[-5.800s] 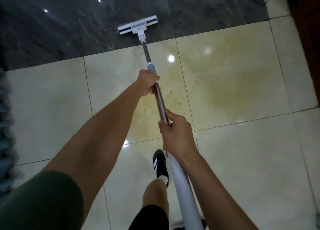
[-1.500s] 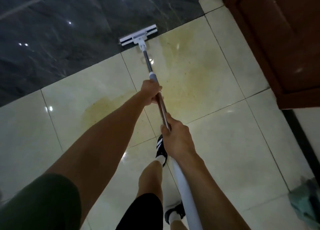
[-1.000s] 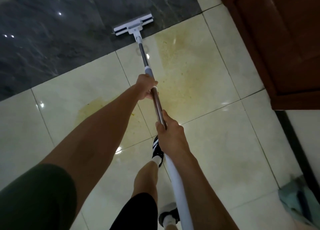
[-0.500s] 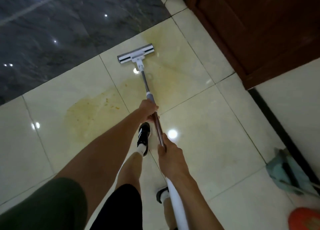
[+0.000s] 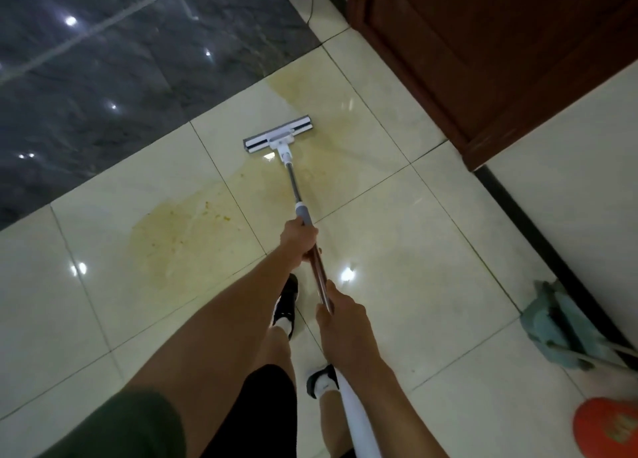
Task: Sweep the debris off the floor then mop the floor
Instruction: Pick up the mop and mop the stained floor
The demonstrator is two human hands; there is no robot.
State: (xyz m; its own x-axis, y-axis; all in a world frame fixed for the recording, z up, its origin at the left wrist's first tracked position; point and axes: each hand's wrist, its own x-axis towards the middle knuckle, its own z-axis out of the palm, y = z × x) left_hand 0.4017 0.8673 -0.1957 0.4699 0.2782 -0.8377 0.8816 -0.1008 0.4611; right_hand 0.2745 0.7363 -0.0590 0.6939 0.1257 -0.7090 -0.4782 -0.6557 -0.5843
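I hold a flat mop with both hands. Its white and grey head (image 5: 279,138) lies flat on the cream tile floor (image 5: 431,243), inside a yellowish wet stain (image 5: 179,240) dotted with small crumbs. The metal handle (image 5: 293,184) runs back toward me. My left hand (image 5: 299,241) grips the handle just below its grey collar. My right hand (image 5: 340,314) grips it lower, where the metal meets the white upper tube (image 5: 355,419). My feet stand just left of and under the handle.
A dark wooden door (image 5: 490,53) stands at upper right, with a white wall and black skirting below it. A teal dustpan and broom (image 5: 566,330) lean at the right wall. An orange object (image 5: 607,426) sits at lower right. Dark marble floor (image 5: 103,70) spans the upper left.
The mop head has been pulled back from the dark marble edge onto the cream tiles. My view has swung right, bringing the door, dustpan and orange object in.
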